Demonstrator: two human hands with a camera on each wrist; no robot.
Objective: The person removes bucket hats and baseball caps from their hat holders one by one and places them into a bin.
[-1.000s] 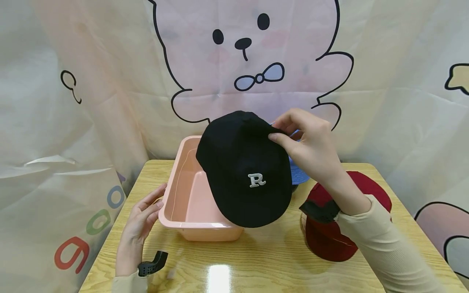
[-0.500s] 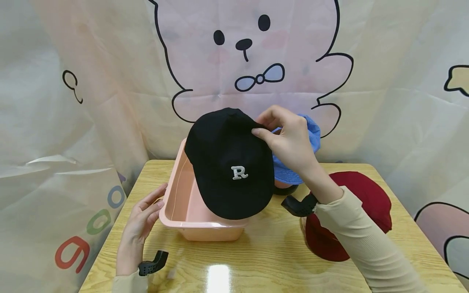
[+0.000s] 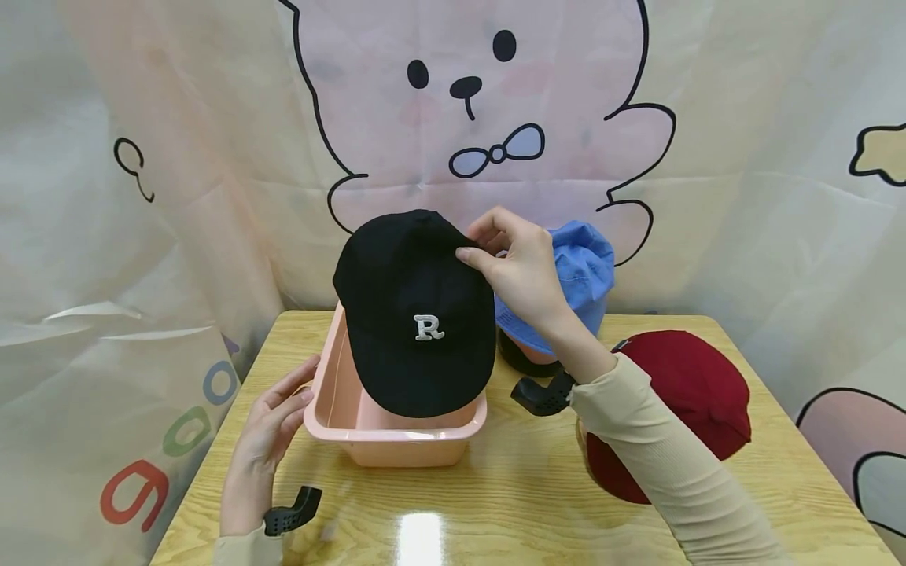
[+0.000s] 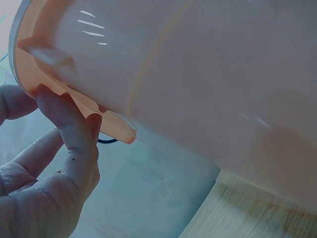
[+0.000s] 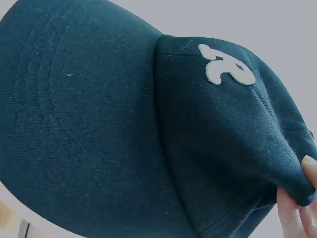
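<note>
In the head view, a black baseball cap [image 3: 418, 358] with a white letter R hangs over the pink plastic basin [image 3: 396, 435], brim down. My right hand [image 3: 520, 267] pinches the cap's crown at its right side between thumb and fingers. The right wrist view shows the cap's brim [image 5: 84, 119] up close, with the pinching fingertips [image 5: 309, 171] at the right edge. My left hand [image 3: 269, 432] rests its fingertips against the outside of the basin's left rim. In the left wrist view, these bent fingers [image 4: 74, 134] touch below the basin's lip [image 4: 37, 64].
A blue hat [image 3: 582, 271] sits on a stand behind my right hand. At the right, a dark red cap [image 3: 697, 385] rests on the wooden table [image 3: 531, 503], partly hidden by my right sleeve. A printed curtain [image 3: 233, 149] hangs behind the table.
My right hand has carried the black cap leftward until it hangs over the basin. More of the blue hat now shows. My left hand has stayed at the rim.
</note>
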